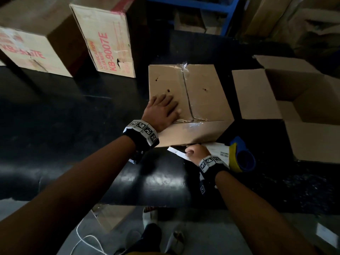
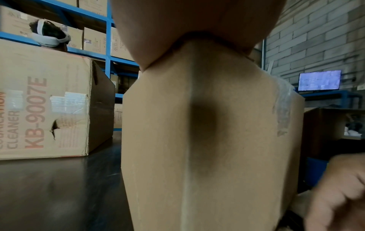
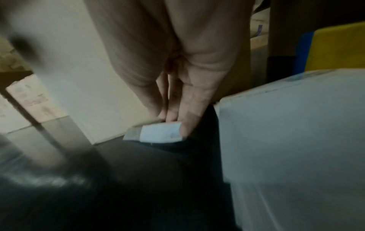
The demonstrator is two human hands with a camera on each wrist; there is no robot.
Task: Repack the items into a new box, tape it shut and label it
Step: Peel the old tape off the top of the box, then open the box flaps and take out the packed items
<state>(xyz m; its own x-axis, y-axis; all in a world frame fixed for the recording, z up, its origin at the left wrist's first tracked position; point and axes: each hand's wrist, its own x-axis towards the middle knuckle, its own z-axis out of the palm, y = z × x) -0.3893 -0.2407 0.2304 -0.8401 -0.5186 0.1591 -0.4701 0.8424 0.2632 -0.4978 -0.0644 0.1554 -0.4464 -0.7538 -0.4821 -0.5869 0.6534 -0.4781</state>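
Head view: left hand [image 1: 161, 111] flat on taped cardboard box [image 1: 200, 92]; right hand [image 1: 196, 151] pinching white paper label [image 1: 176, 152].

open box [image 1: 301, 100] cut off at right edge, label sheet [image 1: 219, 150] print too small, right wrist view blurred

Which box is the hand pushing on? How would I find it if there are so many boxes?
Start at the black table. In its middle stands a plain brown box with the left hand flat on top. Unlike the red-lettered boxes behind and the open box beside it, it is closed, unprinted and torn.
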